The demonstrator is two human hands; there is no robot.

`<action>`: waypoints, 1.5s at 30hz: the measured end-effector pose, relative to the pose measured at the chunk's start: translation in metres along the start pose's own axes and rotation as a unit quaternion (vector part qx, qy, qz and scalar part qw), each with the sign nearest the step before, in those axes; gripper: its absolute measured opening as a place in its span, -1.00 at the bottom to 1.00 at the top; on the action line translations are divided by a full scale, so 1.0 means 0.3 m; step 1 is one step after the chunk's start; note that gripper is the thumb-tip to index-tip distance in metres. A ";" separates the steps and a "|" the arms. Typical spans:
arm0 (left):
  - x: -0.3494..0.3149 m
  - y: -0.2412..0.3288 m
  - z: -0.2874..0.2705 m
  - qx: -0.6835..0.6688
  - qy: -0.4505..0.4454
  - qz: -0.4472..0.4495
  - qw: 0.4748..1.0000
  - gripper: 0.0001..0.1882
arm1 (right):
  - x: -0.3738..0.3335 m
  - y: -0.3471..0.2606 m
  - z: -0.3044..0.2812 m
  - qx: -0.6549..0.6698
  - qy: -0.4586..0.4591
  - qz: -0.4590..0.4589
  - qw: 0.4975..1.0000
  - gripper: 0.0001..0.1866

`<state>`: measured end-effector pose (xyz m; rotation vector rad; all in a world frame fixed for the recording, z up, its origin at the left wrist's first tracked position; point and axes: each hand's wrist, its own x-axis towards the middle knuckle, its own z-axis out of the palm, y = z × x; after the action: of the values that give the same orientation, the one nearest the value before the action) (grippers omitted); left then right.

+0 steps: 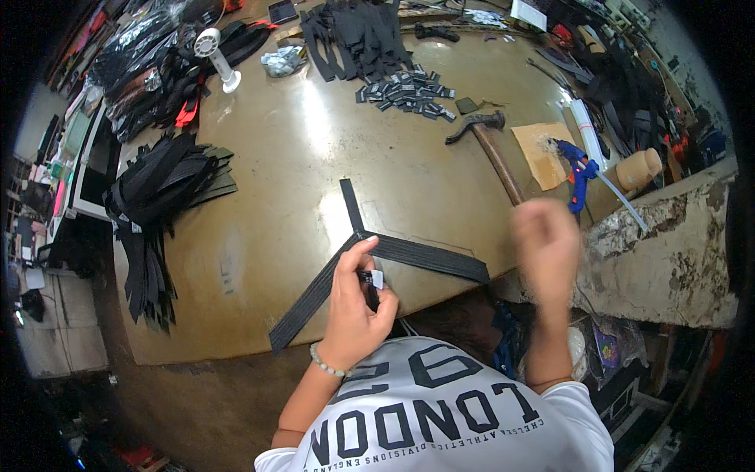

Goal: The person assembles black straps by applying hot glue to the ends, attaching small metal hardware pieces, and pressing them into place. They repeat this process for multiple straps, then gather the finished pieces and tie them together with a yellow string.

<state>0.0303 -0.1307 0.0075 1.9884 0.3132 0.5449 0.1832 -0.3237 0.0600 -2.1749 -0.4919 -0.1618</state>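
My left hand (354, 303) pinches a small black piece with a white tag (373, 278) at the point where black straps (417, 256) meet in a Y shape on the brown table (275, 157). One strap runs down-left toward the table's near edge, one runs right, one narrow strip (351, 204) points away. My right hand (544, 248) is raised and blurred above the table's right edge, just below the wooden hammer (491, 145). Whether it holds anything cannot be made out.
A heap of black straps (161, 197) lies at the left. More straps (358, 35) and small black pieces (409, 90) lie at the far side. A white fan (214, 51), a blue glue gun (578, 173), cardboard (541, 153) and a rough stone block (668, 252) stand around.
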 end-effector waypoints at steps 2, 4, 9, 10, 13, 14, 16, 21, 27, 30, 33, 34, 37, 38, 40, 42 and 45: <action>0.016 0.019 0.018 0.013 -0.013 0.030 0.999 -0.34 | -0.085 -0.090 0.134 0.230 -0.269 0.046 0.934 -0.72; 0.022 0.028 0.014 0.038 -0.019 0.062 0.997 -0.38 | -0.123 -0.134 0.255 0.294 -0.280 0.016 0.914 -0.71; -0.012 0.001 -0.045 -0.081 0.039 -0.053 0.995 -0.64 | -0.102 -0.110 0.291 0.351 -0.285 0.098 0.886 -0.82; -0.024 -0.008 -0.051 -0.166 0.057 -0.110 0.978 -0.69 | -0.097 -0.105 0.284 0.343 -0.292 0.101 0.887 -0.82; -0.039 -0.041 -0.046 -0.313 0.087 -0.191 0.926 -0.80 | -0.104 -0.114 0.279 0.312 -0.237 0.056 0.918 -0.85; -0.040 -0.048 -0.040 -0.341 0.087 -0.197 0.915 -0.80 | -0.112 -0.120 0.286 0.286 -0.199 0.011 0.937 -0.85; -0.040 -0.052 -0.029 -0.372 0.091 -0.194 0.903 -0.81 | -0.133 -0.132 0.303 0.268 -0.161 -0.048 0.949 -0.85; -0.041 -0.028 -0.013 -0.279 0.097 -0.152 0.943 -0.79 | -0.173 -0.142 0.325 0.300 -0.175 -0.066 0.936 -0.75; -0.032 0.002 -0.014 -0.298 0.111 -0.146 0.937 -0.85 | -0.163 -0.141 0.280 0.226 -0.168 -0.189 0.941 -0.71; -0.027 0.019 -0.028 -0.296 0.089 -0.167 0.936 -0.87 | -0.116 -0.131 0.249 0.322 -0.200 -0.071 0.922 -0.72; -0.033 0.041 -0.043 -0.259 0.060 -0.173 0.948 -0.87 | -0.060 -0.111 0.232 0.418 -0.319 0.047 0.849 -0.73; -0.036 0.048 -0.045 -0.238 0.054 -0.171 0.954 -0.86 | -0.047 -0.106 0.231 0.432 -0.367 0.035 0.823 -0.75; -0.037 0.054 -0.046 -0.200 0.048 -0.137 0.969 -0.82 | -0.031 -0.090 0.233 0.382 -0.394 -0.066 0.833 -0.75; -0.036 0.051 -0.048 -0.194 0.045 -0.120 0.973 -0.81 | -0.031 -0.085 0.235 0.333 -0.372 -0.131 0.856 -0.74; -0.027 0.037 -0.057 -0.338 0.033 -0.211 0.916 -0.78 | -0.030 -0.076 0.235 0.255 -0.307 -0.259 0.880 -0.70; -0.017 0.022 -0.073 -0.454 -0.002 -0.280 0.846 -0.75 | -0.028 -0.071 0.234 0.196 -0.226 -0.382 0.874 -0.67; -0.004 0.008 -0.092 -0.389 -0.077 -0.272 0.877 -0.75 | -0.033 -0.071 0.228 0.150 -0.165 -0.461 0.859 -0.67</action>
<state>0.0153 -0.1111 0.0201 1.0781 0.4471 0.1017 0.1615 -0.2610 0.0311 -1.5005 -1.6253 -0.2070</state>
